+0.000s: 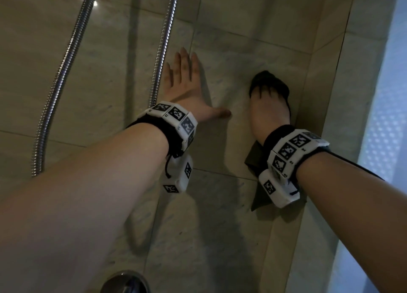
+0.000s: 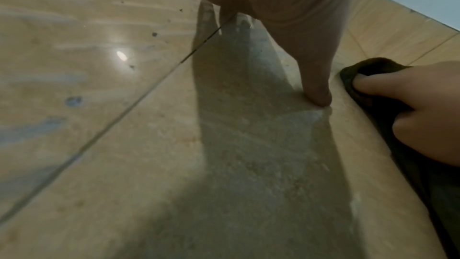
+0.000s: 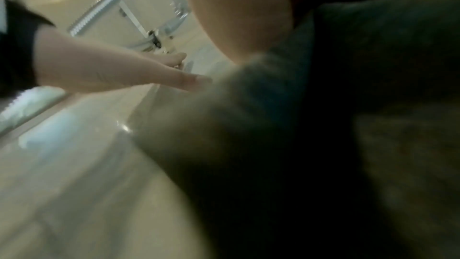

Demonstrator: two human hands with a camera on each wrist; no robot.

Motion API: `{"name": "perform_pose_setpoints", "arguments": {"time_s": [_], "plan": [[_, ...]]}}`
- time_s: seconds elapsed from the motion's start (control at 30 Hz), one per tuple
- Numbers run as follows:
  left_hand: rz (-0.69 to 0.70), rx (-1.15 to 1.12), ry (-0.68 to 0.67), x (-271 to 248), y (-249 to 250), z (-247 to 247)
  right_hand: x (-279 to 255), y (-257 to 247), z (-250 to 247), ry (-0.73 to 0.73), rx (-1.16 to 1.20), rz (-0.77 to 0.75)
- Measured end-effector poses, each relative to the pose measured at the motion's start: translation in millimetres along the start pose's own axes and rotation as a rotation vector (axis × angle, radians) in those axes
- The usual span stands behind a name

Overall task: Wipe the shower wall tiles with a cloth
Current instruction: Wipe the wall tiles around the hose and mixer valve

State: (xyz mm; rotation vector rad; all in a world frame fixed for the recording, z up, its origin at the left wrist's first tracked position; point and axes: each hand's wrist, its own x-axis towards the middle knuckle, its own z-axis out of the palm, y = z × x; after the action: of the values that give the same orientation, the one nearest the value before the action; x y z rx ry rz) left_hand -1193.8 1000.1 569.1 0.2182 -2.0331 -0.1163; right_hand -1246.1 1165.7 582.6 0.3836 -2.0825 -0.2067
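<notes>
My left hand (image 1: 187,83) lies flat on the beige marble wall tiles (image 1: 248,48), fingers straight and thumb (image 2: 316,88) spread toward the right. To its right, my right hand (image 1: 268,109) presses a dark olive cloth (image 1: 269,80) against the same tile, fingertips curled into the fabric. The cloth's loose end (image 1: 255,160) hangs below the wrist. In the left wrist view the right hand (image 2: 418,117) bunches the cloth (image 2: 361,70). The right wrist view is blurred, filled by the cloth (image 3: 323,125), with the left hand (image 3: 119,72) beyond it.
A ribbed metal shower hose (image 1: 57,83) loops down the wall at left, with a second run (image 1: 164,39) just beside my left hand. A chrome fitting (image 1: 125,281) sticks out at the bottom. The wall turns a corner at right, next to a pale frosted panel (image 1: 387,116).
</notes>
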Motion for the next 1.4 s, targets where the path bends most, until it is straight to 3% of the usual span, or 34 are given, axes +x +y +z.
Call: {"name": "perform_pose_setpoints", "arguments": {"time_s": [0.1, 0.27, 0.57, 0.77, 1.0, 1.13, 1.27, 1.4], "plan": [[0.003, 0.005, -0.008, 1, 1, -1, 14, 15, -6, 0.017, -0.066, -0.006], [0.013, 0.022, 0.003, 0, 1, -3, 39, 30, -13, -0.012, -0.135, 0.12], [0.015, 0.017, 0.0, -2, 1, -1, 34, 31, -7, -0.059, -0.007, 0.295], [0.018, 0.025, -0.015, -2, 1, -4, 12, 13, 2, -0.1, 0.048, 0.248], [0.016, 0.027, 0.0, -1, 0, -1, 32, 39, -18, -0.072, -0.043, 0.181], [0.013, 0.016, 0.009, -1, 1, -1, 39, 39, -29, -0.078, 0.147, 0.244], [0.003, 0.019, 0.005, -3, 3, -4, 28, 38, -25, -0.054, 0.327, 0.215], [-0.003, 0.027, 0.085, -10, 15, -4, 3, 33, -25, -0.046, 0.688, 0.198]]}}
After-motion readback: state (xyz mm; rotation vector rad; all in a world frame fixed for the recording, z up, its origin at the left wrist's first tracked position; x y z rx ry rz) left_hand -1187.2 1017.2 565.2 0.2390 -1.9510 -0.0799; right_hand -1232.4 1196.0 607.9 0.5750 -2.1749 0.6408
